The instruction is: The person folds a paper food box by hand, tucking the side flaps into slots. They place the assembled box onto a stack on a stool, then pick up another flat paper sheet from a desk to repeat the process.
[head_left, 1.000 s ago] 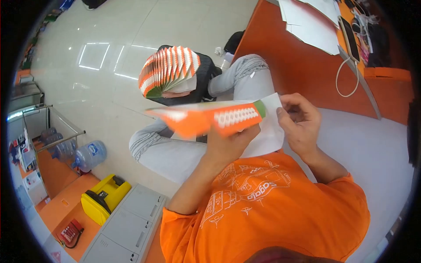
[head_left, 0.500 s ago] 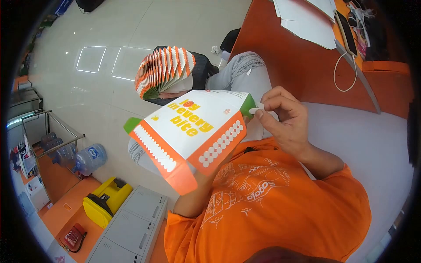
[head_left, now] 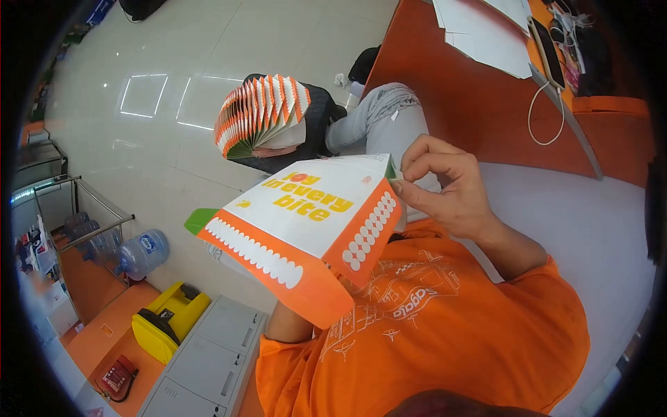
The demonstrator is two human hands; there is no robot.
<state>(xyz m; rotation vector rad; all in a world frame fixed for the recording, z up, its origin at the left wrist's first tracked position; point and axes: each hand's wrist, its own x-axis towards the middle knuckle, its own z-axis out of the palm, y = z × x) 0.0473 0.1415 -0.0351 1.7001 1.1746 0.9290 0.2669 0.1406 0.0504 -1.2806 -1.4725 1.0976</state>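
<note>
A white, orange and green carton (head_left: pixel 299 201) with yellow lettering and rows of white round shapes is tilted above my lap. At its right corner, my right hand (head_left: pixel 445 182) pinches the green flap (head_left: pixel 390 169) between thumb and fingers. The carton hides my left hand; only the left forearm shows below it. An orange flap (head_left: pixel 316 295) hangs at the carton's near end. Beyond it, a fan-like stack of folded orange and white card (head_left: pixel 267 115) rests on a dark surface.
At the upper right, white sheets (head_left: pixel 479 42) and a phone (head_left: pixel 549 52) with a white cable lie on a desk. Grey cabinets (head_left: pixel 201 354), a yellow bin (head_left: pixel 167 320), a red telephone (head_left: pixel 118 375) and water bottles (head_left: pixel 142 251) are at the left.
The carton has tilted and shifted slightly right and down, with its near orange flap swung right. My right hand has moved slightly left; the white round piece at its fingertips no longer shows.
</note>
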